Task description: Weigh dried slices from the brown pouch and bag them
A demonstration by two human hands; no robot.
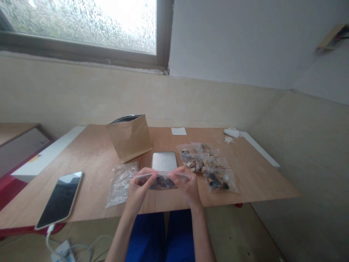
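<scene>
Left hand (139, 188), right hand (187, 186) — one zip bag (160, 183) gripped between them.

Shot from a camera worn on the person's head, the frame looks forward and steeply down over the person's blue trousers (147, 236), with the left hand (139, 187) and right hand (188, 185) close to the lens at lower centre. Beyond them the view runs across a plywood worktop (245, 189) to a cream wall (136, 94) and a rain-speckled window (79, 25) along the top edge, the wide angle leaving the scene slightly tilted.
</scene>
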